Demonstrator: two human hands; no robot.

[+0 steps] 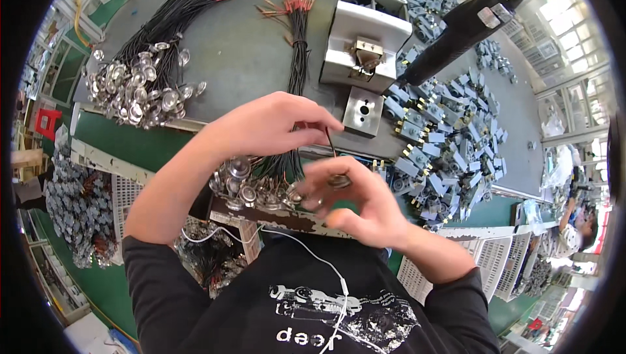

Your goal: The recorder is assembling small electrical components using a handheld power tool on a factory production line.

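In the head view, a thin dark lead (332,145) with a round metal disc (338,181) at its lower end is at the centre of the frame. The left hand (277,122) seems to pinch the wire's upper end; the right hand (362,199) curls loosely around the disc, too blurred to tell how firmly. The lead looks light and limp, the disc stiff and probably slippery, so its rim seems the surer hold. Pale lettering marks the black shirt (257,295), lower centre; labels sit on the black cylindrical tool (450,40), upper right.
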